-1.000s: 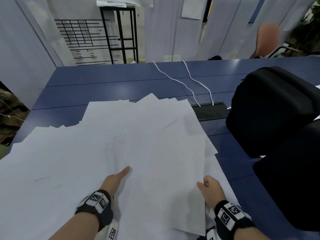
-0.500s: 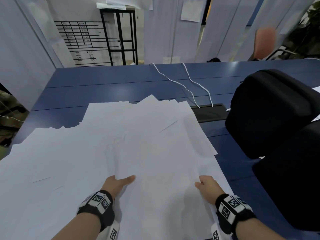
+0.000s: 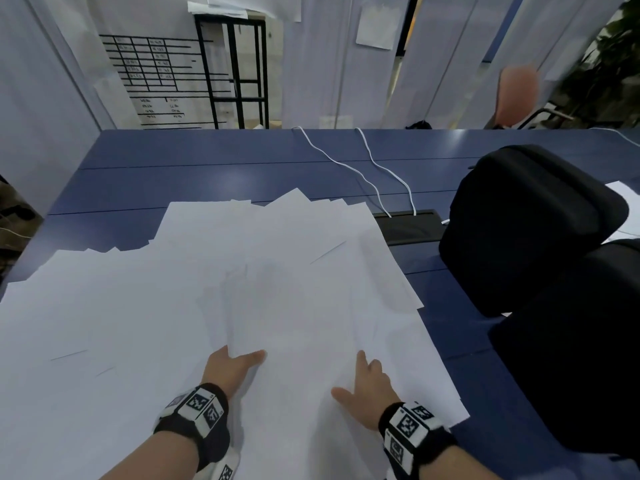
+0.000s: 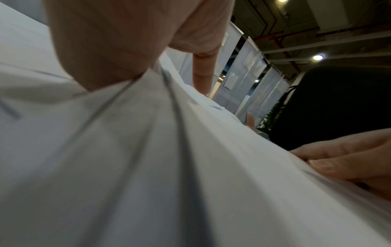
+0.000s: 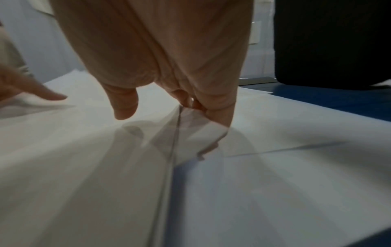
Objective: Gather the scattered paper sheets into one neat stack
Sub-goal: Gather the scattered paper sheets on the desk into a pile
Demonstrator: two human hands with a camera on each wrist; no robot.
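The left hand [image 3: 231, 367] has its fingers tucked under the near edge of a paper sheet [image 3: 298, 327], with the thumb lying on top, so it pinches that sheet at its lower left corner. In the left wrist view the thumb [image 4: 203, 73] points down onto the white paper. The right hand [image 3: 367, 386] lies flat on the same sheet, fingers straight and spread a little, thumb out to the side, pressing down and gripping nothing; the right wrist view shows its fingertips [image 5: 125, 107] touching the paper, which buckles into a soft ridge just under them. Both wrists wear black bands with square coded markers. The sheet sits on top of a wide, loose spread of paper sheets [image 3: 145, 289] that covers the near part of the blue table [image 3: 207, 168], corners sticking out unevenly along the far edge, not squared into a stack. To the right of the papers stands a black bag [image 3: 526, 230], with another dark bulky thing just in front of it. Two white cables [image 3: 349, 168] run across the table to a black recessed panel [image 3: 408, 226] beside the far right corner of the spread.
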